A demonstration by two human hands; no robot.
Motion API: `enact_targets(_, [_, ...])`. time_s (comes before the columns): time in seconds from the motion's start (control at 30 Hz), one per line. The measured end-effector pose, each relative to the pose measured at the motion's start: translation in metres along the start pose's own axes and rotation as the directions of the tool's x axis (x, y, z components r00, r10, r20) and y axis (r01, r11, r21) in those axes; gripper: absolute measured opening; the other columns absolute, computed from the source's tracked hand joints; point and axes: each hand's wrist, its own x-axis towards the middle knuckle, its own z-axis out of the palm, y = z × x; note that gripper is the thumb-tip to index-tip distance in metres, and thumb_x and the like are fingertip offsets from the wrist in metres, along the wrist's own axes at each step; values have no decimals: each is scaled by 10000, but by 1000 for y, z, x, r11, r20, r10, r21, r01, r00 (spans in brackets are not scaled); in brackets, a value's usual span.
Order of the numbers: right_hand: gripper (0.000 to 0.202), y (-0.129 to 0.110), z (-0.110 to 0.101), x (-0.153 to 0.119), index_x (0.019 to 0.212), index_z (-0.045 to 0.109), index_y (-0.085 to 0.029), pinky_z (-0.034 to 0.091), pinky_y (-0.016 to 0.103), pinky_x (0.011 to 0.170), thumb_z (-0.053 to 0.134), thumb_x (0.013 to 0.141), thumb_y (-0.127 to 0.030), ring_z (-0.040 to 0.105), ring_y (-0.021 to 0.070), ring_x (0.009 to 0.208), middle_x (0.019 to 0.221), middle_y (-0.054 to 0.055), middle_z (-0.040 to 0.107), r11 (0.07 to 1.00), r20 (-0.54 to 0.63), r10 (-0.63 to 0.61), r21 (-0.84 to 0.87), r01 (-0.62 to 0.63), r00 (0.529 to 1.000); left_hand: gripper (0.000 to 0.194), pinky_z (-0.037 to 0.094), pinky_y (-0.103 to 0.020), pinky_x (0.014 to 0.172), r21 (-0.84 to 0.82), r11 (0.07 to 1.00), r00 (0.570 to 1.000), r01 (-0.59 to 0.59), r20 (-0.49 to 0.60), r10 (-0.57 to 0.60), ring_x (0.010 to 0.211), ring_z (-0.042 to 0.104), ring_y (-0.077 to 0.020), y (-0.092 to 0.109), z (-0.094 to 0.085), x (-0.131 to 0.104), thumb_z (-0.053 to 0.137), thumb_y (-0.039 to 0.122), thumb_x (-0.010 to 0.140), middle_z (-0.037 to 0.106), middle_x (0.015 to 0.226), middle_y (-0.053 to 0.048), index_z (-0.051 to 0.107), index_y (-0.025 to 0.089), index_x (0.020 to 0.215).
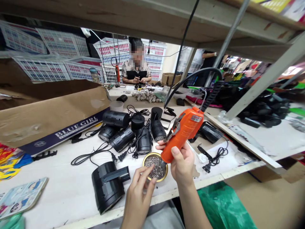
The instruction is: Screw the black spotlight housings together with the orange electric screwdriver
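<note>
A small round dish of screws (155, 167) sits on the desk (66, 187) close to its near edge, directly in front of the person and between the two hands. The left hand (139, 197) comes up from below it, fingers loosely curled, with thumb and forefinger tips at the dish's near rim, pinching among the screws; whether a screw is already between them is too small to tell. The right hand (182, 163) lies just to the right of the dish and is wrapped firmly around the orange electric screwdriver (183, 132). The tool's long axis runs on a slant, its tip down and left, right at the dish's far right rim, its back end up and right where a coiled black cable (212, 93) leaves it. The left hand is the nearer one to the screws. Just left of the dish stands a black cylindrical lamp housing (107, 187) with a bracket across it. Further back lies a cluster of similar black housings with cords (130, 132), and a cardboard box (52, 114) lies at the left. Across the desk another person (136, 71) sits working.
</note>
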Motion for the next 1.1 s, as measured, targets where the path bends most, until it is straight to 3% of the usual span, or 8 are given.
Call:
enact_targets(0.2, [229, -5, -25, 25, 1101, 664, -206, 636, 361, 795, 748, 964, -368, 756, 219, 820, 977, 61, 743, 973, -140, -150, -197, 121, 979, 282, 574, -247, 675, 21, 1000, 1000, 14, -19, -14, 734, 667, -120, 1, 0, -3, 545, 387, 1019, 646, 1213, -72, 688, 301, 1245])
enact_targets(0.37, [235, 1, -47, 40, 1061, 641, -203, 593, 345, 882, 748, 958, -386, 721, 196, 904, 1029, 65, 737, 933, -165, -155, -349, 89, 974, 267, 548, -265, 678, 23, 996, 995, 83, -60, -81, 743, 649, -133, 6, 4, -4, 530, 431, 1018, 651, 1211, -54, 713, 324, 1180])
enact_targets(0.47, [282, 5, -55, 44, 1130, 626, -199, 572, 330, 883, 727, 968, -407, 698, 192, 939, 1096, 85, 734, 910, -154, -135, -410, 61, 979, 287, 539, -269, 650, 9, 995, 992, 101, -82, -100, 763, 655, -152, 9, 6, -4, 520, 447, 1014, 650, 1212, -67, 727, 307, 1154])
enact_targets(0.67, [532, 12, -66, 50, 1307, 559, -168, 529, 406, 1002, 765, 918, -465, 659, 262, 1160, 1274, 157, 682, 895, -198, -147, -444, 45, 969, 291, 538, -255, 636, -13, 994, 990, 113, -84, -114, 776, 645, -151, 11, 7, -5, 523, 458, 1012, 644, 1213, -68, 728, 302, 1149])
enact_targets(0.83, [542, 16, -70, 56, 1314, 579, -189, 511, 445, 1028, 768, 905, -490, 653, 272, 1165, 1284, 143, 674, 886, -194, -148, -461, 43, 970, 285, 551, -274, 667, 15, 996, 992, 86, -97, -84, 776, 664, -158, 9, 7, -5, 525, 441, 1013, 653, 1216, -77, 724, 288, 1148])
enact_targets(1.1, [494, 19, -68, 60, 1275, 616, -183, 533, 416, 979, 755, 903, -477, 659, 254, 1123, 1254, 136, 690, 888, -200, -151, -458, 43, 968, 276, 588, -306, 777, 62, 997, 994, 43, -107, -36, 989, 710, -219, 7, 7, -5, 505, 402, 1024, 668, 1212, -96, 718, 269, 1138])
